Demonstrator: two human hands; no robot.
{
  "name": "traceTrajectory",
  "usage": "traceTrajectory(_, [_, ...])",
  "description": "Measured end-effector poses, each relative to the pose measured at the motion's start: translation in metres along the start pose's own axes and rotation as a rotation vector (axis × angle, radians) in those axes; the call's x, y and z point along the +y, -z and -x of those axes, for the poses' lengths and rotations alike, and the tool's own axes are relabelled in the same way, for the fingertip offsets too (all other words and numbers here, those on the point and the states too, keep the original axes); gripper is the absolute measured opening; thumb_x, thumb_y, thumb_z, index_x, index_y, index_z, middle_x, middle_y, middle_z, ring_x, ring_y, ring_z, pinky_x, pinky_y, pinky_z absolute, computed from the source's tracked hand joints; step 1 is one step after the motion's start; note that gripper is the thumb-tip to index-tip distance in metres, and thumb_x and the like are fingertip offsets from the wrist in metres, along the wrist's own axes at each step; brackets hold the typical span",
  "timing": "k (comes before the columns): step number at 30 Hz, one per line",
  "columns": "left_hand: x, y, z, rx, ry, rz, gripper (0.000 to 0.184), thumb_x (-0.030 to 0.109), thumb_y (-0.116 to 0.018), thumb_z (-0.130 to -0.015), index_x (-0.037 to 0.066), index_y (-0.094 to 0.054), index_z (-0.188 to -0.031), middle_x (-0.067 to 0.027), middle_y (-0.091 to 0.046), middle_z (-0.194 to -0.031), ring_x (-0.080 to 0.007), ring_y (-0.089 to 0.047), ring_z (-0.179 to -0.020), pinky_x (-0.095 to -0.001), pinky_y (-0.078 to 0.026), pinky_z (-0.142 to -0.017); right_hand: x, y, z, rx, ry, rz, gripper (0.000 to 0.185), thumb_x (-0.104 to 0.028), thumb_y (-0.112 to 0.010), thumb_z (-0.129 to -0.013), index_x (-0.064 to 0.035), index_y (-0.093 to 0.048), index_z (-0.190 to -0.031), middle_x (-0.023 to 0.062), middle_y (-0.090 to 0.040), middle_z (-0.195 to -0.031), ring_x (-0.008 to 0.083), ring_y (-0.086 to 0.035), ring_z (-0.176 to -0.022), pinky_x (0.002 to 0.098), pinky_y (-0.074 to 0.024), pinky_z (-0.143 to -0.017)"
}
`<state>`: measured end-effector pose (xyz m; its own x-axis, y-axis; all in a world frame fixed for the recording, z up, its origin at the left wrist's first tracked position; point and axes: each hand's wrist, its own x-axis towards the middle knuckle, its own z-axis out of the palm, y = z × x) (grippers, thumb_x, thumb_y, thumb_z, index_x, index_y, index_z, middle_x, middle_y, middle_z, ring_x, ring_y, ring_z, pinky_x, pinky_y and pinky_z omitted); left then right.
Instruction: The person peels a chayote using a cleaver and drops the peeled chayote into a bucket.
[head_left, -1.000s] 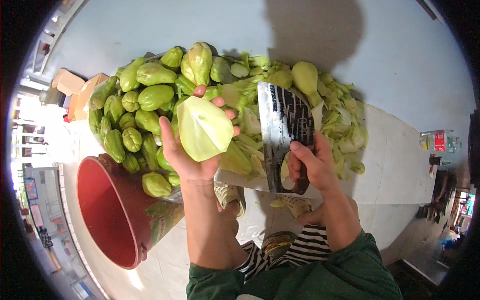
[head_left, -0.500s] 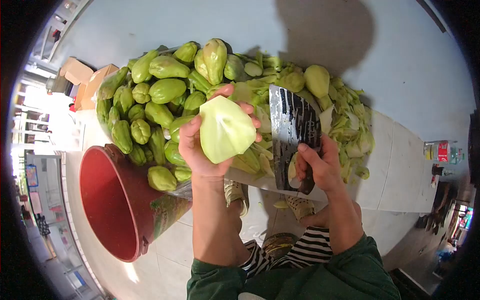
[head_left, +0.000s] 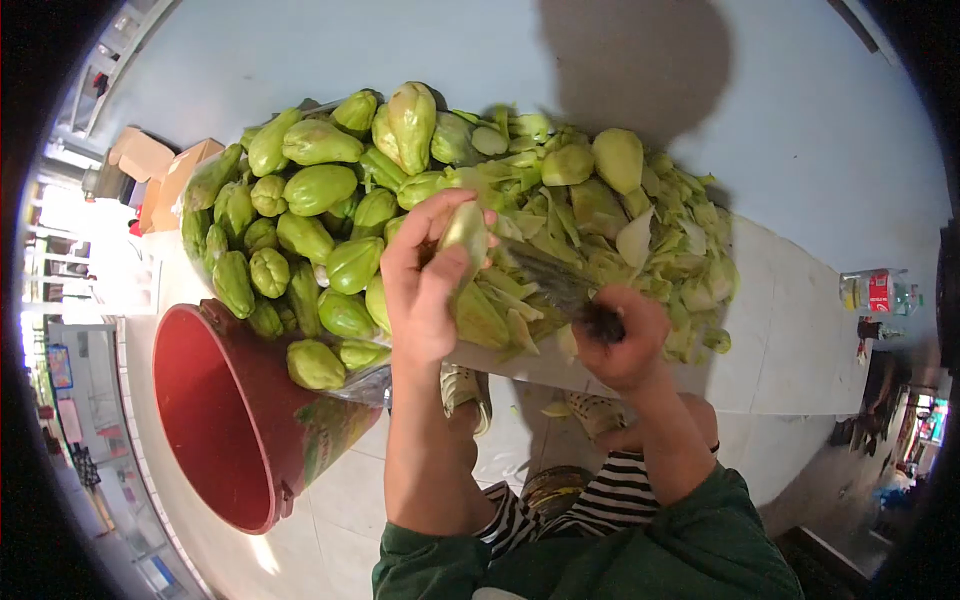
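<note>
My left hand [head_left: 425, 285] is closed round a peeled pale chayote [head_left: 466, 238], whose edge now faces me. In my right hand [head_left: 630, 335] is a broad-bladed knife [head_left: 548, 275], its handle gripped in the fist and its dark blade smeared by motion. The blade points left and up, close to the chayote; whether the two touch I cannot tell. Beneath and beyond the hands lie green peelings [head_left: 690, 240]. Several whole green chayotes [head_left: 320, 188] are heaped to the left, and a peeled chayote [head_left: 618, 160] rests on the peelings.
A big red bucket [head_left: 215, 415] lies tilted toward the left on the tiled floor. Behind it is an open cardboard box [head_left: 180, 190]. A plastic bottle [head_left: 880, 291] is at the far right. My feet are below the pile's near edge.
The chayote in my left hand has turned from its broad face to its edge. My right hand has swung the knife from upright to slanting left, toward the chayote.
</note>
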<state>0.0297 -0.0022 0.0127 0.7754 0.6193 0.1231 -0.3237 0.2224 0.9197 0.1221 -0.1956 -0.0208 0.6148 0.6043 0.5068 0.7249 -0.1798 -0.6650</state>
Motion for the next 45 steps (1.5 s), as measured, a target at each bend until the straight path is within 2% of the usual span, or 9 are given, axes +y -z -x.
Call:
traceTrajectory(2, [-0.006,0.004,0.001,-0.067,-0.149,-0.517,0.052,0.033,-0.054,-0.085,-0.004,-0.053,-0.122,-0.0147,-0.065,-0.103,-0.0207,-0.063,-0.094,-0.0310,-0.049,-0.084,0.002,0.000,-0.006,0.065,0.245,0.014,0.035,-0.019,-0.077,-0.065,-0.0060,-0.056,-0.089,0.0105,-0.058,-0.073,0.0327,-0.058,-0.061,0.0402,-0.0462,-0.055])
traceTrajectory(3, [-0.014,0.008,-0.003,-0.071,-0.260,-0.551,0.047,0.026,-0.061,-0.082,-0.004,-0.057,-0.118,-0.0115,-0.066,-0.100,-0.0177,-0.062,-0.094,-0.0288,-0.047,-0.085,0.002,0.000,-0.005,0.065,0.243,0.017,0.035,-0.019,-0.077,-0.065,-0.0060,-0.056,-0.089,0.0105,-0.058,-0.073,0.0327,-0.058,-0.061,0.0402,-0.0462,-0.055])
traceTrajectory(7, [-0.007,-0.001,-0.002,-0.073,-0.284,-0.692,0.045,0.017,-0.071,-0.069,-0.003,-0.061,-0.108,-0.0084,-0.065,-0.101,-0.0158,-0.060,-0.093,-0.0282,-0.045,-0.087,0.003,0.000,-0.005,-0.013,0.286,0.065,0.043,-0.018,-0.074,-0.052,-0.0052,-0.055,-0.088,0.0085,-0.052,-0.070,0.0302,-0.055,-0.060,0.0394,-0.0448,-0.053])
traceTrajectory(11, [-0.003,-0.004,-0.002,-0.105,-0.252,-0.744,0.045,0.017,-0.071,-0.067,-0.004,-0.062,-0.106,-0.0093,-0.065,-0.103,-0.0174,-0.061,-0.095,-0.0294,-0.045,-0.088,0.004,-0.001,-0.006,0.006,0.312,0.075,0.046,-0.015,-0.071,-0.046,-0.0048,-0.054,-0.088,0.0078,-0.049,-0.071,0.0289,-0.052,-0.059,0.0390,-0.0428,-0.051])
traceTrajectory(26, [-0.001,-0.008,-0.002,-0.176,-0.207,-0.680,0.049,0.019,-0.072,-0.064,-0.003,-0.061,-0.106,-0.0105,-0.064,-0.105,-0.0186,-0.060,-0.101,-0.0297,-0.042,-0.094,0.003,0.002,-0.008,-0.004,0.365,0.120,0.040,-0.010,-0.069,-0.051,-0.0060,-0.054,-0.087,0.0069,-0.049,-0.069,0.0264,-0.054,-0.058,0.0372,-0.0429,-0.050])
traceTrajectory(28, [-0.003,-0.009,0.000,-0.137,-0.096,-0.544,0.046,0.018,-0.065,-0.067,-0.003,-0.060,-0.108,-0.0084,-0.063,-0.104,-0.0167,-0.059,-0.099,-0.0289,-0.042,-0.092,0.001,0.001,-0.011,0.018,0.321,0.176,0.038,-0.010,-0.069,-0.052,-0.0059,-0.054,-0.088,0.0073,-0.050,-0.070,0.0271,-0.055,-0.059,0.0376,-0.0437,-0.051])
traceTrajectory(31, [-0.003,-0.006,-0.001,-0.135,-0.188,-0.517,0.043,0.008,-0.062,-0.065,-0.001,-0.061,-0.107,-0.0069,-0.062,-0.091,-0.0133,-0.056,-0.082,-0.0260,-0.045,-0.080,0.006,0.000,-0.011,0.022,0.247,0.241,0.037,-0.010,-0.069,-0.054,-0.0056,-0.055,-0.088,0.0082,-0.051,-0.071,0.0284,-0.056,-0.062,0.0383,-0.0454,-0.054])
traceTrajectory(34, [0.001,-0.009,0.000,-0.114,-0.151,-0.482,0.043,0.008,-0.060,-0.065,-0.002,-0.060,-0.107,-0.0053,-0.059,-0.090,-0.0123,-0.054,-0.079,-0.0254,-0.045,-0.078,0.004,0.000,-0.013,0.009,0.216,0.256,0.037,-0.009,-0.068,-0.055,-0.0054,-0.055,-0.089,0.0087,-0.052,-0.072,0.0291,-0.057,-0.064,0.0388,-0.0467,-0.057])
traceTrajectory(45, [0.005,-0.012,0.001,-0.134,-0.063,-0.432,0.043,0.009,-0.061,-0.066,-0.002,-0.060,-0.108,-0.0038,-0.059,-0.092,-0.0107,-0.054,-0.083,-0.0247,-0.044,-0.079,0.004,-0.001,-0.012,-0.028,0.151,0.293,0.039,-0.007,-0.067,-0.058,-0.0033,-0.056,-0.095,0.0096,-0.054,-0.074,0.0301,-0.059,-0.067,0.0393,-0.0479,-0.060])
